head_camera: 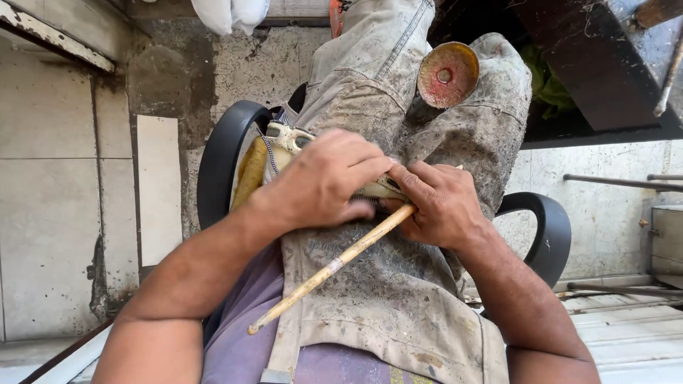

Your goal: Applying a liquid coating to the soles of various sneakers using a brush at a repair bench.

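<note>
Wood-coloured and slim, a stick (334, 264) is pinched at its upper end by my right hand (445, 206); its long axis slants down and away to the left, under my left forearm. My left hand (324, 181) is clenched over a pale, grimy tool (292, 139) on the stained apron (384, 299). Above the hands sits a rusty red disc (447, 74). No labels show.

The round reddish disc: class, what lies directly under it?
The disc rests on a stained, grey trouser knee. Cloth directly beneath it is covered, so unseen. Both hands, left and right, work lower down.
</note>
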